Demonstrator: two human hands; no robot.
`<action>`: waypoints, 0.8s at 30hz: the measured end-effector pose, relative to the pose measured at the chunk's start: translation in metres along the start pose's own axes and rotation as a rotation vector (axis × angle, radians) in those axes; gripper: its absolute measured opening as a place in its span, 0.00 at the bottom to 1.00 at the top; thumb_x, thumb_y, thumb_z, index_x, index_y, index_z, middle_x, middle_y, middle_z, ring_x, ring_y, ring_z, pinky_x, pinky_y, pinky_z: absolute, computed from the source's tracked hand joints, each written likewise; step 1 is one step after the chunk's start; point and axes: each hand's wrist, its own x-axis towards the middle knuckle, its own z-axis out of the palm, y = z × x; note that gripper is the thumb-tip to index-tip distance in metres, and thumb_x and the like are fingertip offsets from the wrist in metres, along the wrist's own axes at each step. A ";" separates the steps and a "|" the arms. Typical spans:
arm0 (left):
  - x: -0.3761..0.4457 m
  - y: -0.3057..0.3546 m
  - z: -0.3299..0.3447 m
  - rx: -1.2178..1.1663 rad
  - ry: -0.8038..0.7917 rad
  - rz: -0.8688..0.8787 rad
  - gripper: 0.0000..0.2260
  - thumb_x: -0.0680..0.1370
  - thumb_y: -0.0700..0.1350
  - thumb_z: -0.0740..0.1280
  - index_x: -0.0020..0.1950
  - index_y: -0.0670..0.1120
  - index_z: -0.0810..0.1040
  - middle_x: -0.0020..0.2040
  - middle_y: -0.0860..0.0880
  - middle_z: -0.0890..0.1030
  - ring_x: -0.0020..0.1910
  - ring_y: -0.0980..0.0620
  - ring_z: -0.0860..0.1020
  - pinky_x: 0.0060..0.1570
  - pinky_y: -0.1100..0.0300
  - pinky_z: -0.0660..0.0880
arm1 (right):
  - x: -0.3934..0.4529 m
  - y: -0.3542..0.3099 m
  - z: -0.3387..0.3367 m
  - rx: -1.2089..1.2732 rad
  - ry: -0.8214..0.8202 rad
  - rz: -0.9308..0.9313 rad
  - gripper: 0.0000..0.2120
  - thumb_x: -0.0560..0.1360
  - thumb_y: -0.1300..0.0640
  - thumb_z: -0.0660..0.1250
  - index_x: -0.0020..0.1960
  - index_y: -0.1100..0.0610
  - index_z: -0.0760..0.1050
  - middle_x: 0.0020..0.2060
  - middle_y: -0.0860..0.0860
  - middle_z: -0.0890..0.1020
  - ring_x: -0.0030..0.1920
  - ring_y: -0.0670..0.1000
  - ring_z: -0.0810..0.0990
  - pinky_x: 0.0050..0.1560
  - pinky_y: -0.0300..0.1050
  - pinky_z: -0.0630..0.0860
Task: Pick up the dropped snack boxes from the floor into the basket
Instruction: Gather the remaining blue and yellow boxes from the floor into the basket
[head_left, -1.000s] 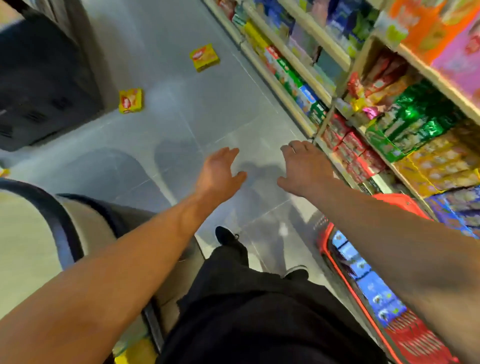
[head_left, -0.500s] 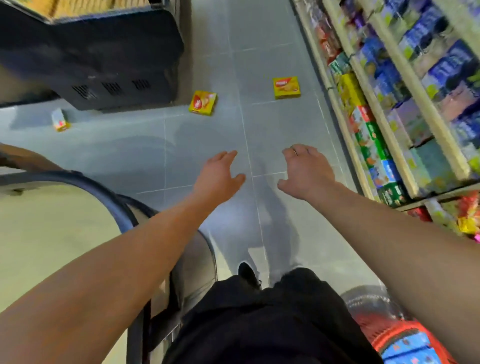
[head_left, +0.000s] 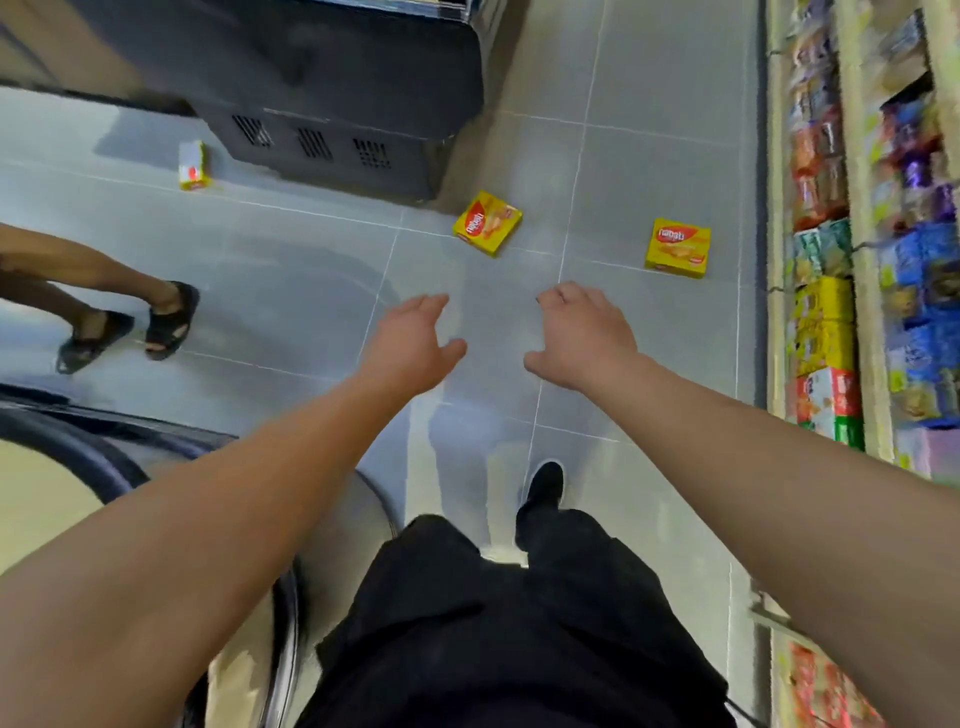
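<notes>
Compared with half a second ago, the view has swung further left and forward: the red basket that showed at the lower right edge is now out of sight, and the two nearest yellow snack boxes sit much closer to the outstretched hands. That reads as the walker closing in on the boxes with nothing yet collected, so the pick-up is still ahead.

The left hand is spread and relaxed, holding nothing, and hangs above bare tile. The right hand is likewise loose with fingers slightly curved and empty. From the left hand, the tilted snack box lies at about 1 o'clock, near the corner of the dark display cabinet. From the right hand, the second snack box lies at about 1 o'clock, flat on the floor near the stocked shelving. A third snack box stands on edge at 10 o'clock from the left hand, against the cabinet's base.

New since the earlier frame: a bystander's sandalled feet appear at 9 o'clock.
</notes>
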 end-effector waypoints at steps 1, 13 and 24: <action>0.010 -0.001 -0.006 -0.003 0.012 -0.031 0.30 0.77 0.53 0.67 0.76 0.48 0.62 0.75 0.45 0.65 0.74 0.45 0.63 0.71 0.53 0.59 | 0.017 -0.001 -0.006 -0.009 -0.014 -0.018 0.35 0.70 0.42 0.68 0.72 0.55 0.65 0.67 0.53 0.70 0.67 0.58 0.68 0.66 0.50 0.67; 0.147 -0.141 -0.119 -0.111 0.185 -0.367 0.31 0.76 0.55 0.65 0.76 0.48 0.61 0.75 0.46 0.66 0.72 0.42 0.64 0.71 0.48 0.63 | 0.252 -0.157 -0.075 -0.184 -0.039 -0.414 0.33 0.69 0.43 0.68 0.70 0.55 0.66 0.65 0.54 0.71 0.65 0.58 0.70 0.62 0.51 0.70; 0.258 -0.338 -0.272 -0.185 0.277 -0.501 0.30 0.76 0.54 0.66 0.76 0.48 0.62 0.75 0.47 0.66 0.73 0.44 0.64 0.71 0.47 0.64 | 0.434 -0.388 -0.136 -0.216 -0.069 -0.586 0.32 0.70 0.44 0.68 0.70 0.55 0.66 0.64 0.53 0.71 0.64 0.59 0.70 0.58 0.52 0.72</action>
